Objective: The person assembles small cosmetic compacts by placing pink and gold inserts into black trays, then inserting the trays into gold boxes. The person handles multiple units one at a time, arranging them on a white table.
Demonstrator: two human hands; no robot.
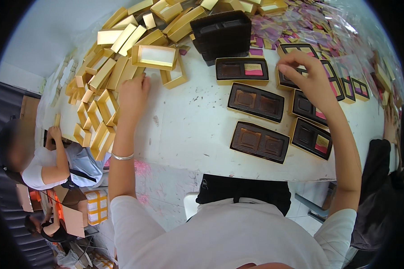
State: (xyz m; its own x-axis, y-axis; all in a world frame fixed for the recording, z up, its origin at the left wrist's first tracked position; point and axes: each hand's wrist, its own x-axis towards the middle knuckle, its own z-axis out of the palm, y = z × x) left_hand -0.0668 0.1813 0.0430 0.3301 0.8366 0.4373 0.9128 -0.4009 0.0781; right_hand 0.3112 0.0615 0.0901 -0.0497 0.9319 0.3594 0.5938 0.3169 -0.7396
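My left hand (133, 93) is at the edge of a pile of gold boxes (116, 67), its bent fingers closed at the end of a gold box (131, 71). Over on the right, my right hand (307, 74) curls above a gold box with a black tray (286, 80); thumb and fingertips come close together, and what they pinch, if anything, is too small to make out. Between my hands stand a box with a pink card in its tray (242, 70) and two boxes with bare brown-black trays (256, 102). More boxes holding pink cards (312, 138) line up beside them.
A stack of black trays (222, 36) stands at the back middle of the white table (179, 130). Many pink and gold cards (296, 22) lie heaped at the back right among clear plastic. Another person (45, 161) sits at the left; a hand (390, 123) shows at the right edge.
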